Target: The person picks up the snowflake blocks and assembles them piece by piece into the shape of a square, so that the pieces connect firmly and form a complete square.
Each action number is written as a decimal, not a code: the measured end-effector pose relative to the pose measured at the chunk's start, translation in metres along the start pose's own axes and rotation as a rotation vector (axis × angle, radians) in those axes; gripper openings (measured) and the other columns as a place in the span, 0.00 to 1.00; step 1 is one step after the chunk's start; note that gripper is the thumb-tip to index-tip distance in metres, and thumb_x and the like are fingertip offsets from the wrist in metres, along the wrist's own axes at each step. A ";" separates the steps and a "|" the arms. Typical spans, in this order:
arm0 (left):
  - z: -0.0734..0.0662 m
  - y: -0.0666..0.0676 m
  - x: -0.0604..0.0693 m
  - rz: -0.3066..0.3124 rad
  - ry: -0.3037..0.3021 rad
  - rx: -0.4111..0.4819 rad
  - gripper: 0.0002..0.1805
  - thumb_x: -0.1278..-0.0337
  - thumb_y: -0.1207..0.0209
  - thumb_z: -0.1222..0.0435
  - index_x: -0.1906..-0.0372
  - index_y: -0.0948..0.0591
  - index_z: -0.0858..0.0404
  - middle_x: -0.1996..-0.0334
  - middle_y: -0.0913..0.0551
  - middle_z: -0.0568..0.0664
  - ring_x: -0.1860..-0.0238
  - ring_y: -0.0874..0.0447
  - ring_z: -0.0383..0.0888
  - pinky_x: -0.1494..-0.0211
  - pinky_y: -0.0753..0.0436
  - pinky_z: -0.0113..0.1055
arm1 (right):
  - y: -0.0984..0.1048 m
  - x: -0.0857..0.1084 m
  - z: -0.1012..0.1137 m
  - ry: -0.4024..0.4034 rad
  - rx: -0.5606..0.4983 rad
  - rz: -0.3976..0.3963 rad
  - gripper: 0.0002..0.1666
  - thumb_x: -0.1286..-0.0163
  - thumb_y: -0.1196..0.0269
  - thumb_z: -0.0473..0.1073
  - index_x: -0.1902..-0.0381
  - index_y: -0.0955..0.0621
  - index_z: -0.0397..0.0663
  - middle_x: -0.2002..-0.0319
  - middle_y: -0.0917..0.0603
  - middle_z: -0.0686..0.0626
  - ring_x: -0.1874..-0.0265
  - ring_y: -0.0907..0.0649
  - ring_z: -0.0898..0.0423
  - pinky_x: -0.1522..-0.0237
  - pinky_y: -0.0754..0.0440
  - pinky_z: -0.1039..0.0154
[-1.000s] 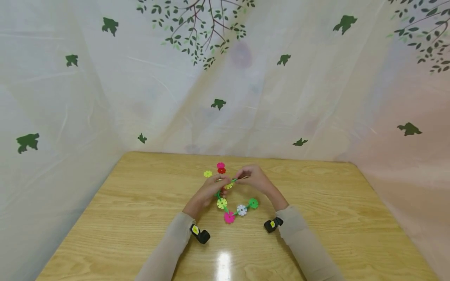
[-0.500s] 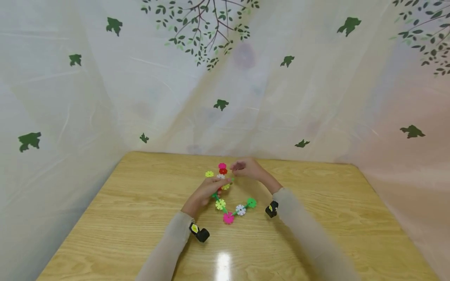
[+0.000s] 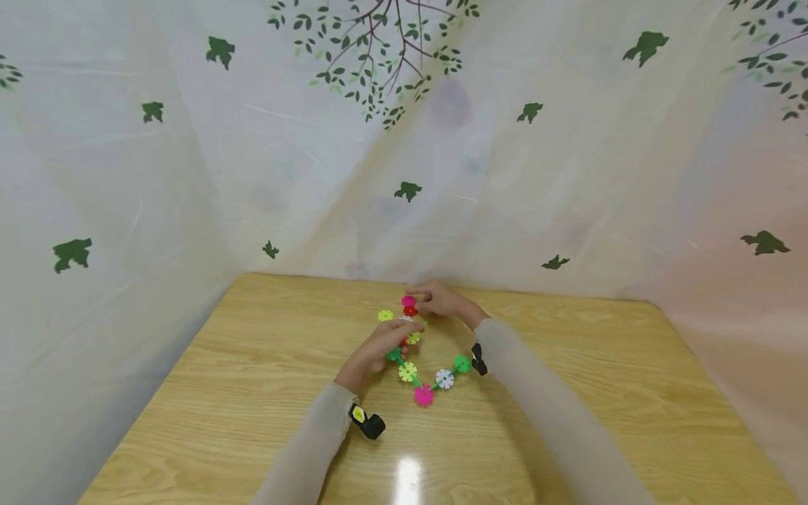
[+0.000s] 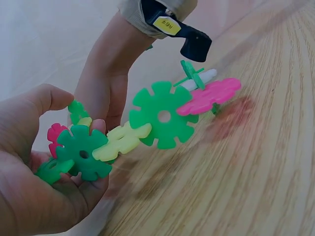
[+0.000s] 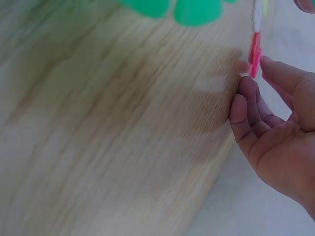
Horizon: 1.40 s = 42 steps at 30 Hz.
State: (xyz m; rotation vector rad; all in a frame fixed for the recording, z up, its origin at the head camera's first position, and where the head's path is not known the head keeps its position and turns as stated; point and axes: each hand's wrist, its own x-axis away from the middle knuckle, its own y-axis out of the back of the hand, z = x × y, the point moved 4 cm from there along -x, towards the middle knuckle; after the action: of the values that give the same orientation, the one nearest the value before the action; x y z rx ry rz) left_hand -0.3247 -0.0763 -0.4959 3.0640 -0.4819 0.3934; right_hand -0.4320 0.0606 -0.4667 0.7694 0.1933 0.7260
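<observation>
In the head view my left hand (image 3: 377, 345) grips a chain of interlocking flower-shaped plastic discs. The left wrist view shows its thumb and fingers round a dark green disc (image 4: 84, 154), next to a red disc (image 4: 56, 137). From there the chain runs through a yellow disc (image 4: 122, 141) and a green disc (image 4: 163, 116) to a pink disc (image 4: 212, 96). My right hand (image 3: 440, 300) reaches the far end, beside a pink disc (image 3: 409, 301) and a red disc (image 3: 410, 311). Its thumb and fingers stand apart around the pink disc; a firm hold is not visible.
A light wooden table (image 3: 252, 421) carries everything. Behind it hangs a pale curtain (image 3: 315, 175) with green leaf and bird prints, close to the far edge. The chain's near end, with a white disc (image 3: 445, 379) and a green disc (image 3: 462, 363), curves towards the right forearm.
My right hand has let go of the small green piece near the left fingertips and moved left and away to the pink and red discs. The left hand keeps its grip on the chain.
</observation>
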 end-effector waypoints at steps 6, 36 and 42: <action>0.000 -0.004 0.001 0.003 -0.005 0.008 0.24 0.29 0.42 0.54 0.45 0.21 0.72 0.68 0.20 0.45 0.76 0.33 0.34 0.72 0.28 0.24 | 0.001 -0.003 -0.003 -0.008 0.035 0.026 0.22 0.28 0.37 0.34 0.37 0.20 0.37 0.79 0.27 0.55 0.84 0.34 0.63 0.78 0.35 0.71; 0.006 -0.003 -0.003 -0.093 -0.041 0.114 0.25 0.30 0.41 0.54 0.42 0.22 0.72 0.68 0.20 0.47 0.76 0.30 0.35 0.73 0.25 0.25 | 0.012 0.062 -0.011 -0.038 -0.317 -0.273 0.15 0.28 0.35 0.37 0.48 0.16 0.34 0.61 0.12 0.38 0.67 0.15 0.55 0.58 0.11 0.54; 0.007 -0.006 -0.003 -0.094 -0.051 0.132 0.25 0.30 0.40 0.53 0.42 0.21 0.70 0.67 0.20 0.48 0.75 0.30 0.36 0.73 0.24 0.25 | 0.011 0.075 -0.003 -0.078 -0.454 -0.324 0.18 0.27 0.35 0.39 0.45 0.17 0.33 0.60 0.12 0.41 0.56 0.13 0.37 0.48 0.14 0.43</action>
State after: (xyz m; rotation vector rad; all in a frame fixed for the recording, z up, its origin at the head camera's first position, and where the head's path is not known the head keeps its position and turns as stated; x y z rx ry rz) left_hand -0.3239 -0.0700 -0.5035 3.2154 -0.3240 0.3583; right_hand -0.3829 0.1169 -0.4540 0.3205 0.0737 0.4073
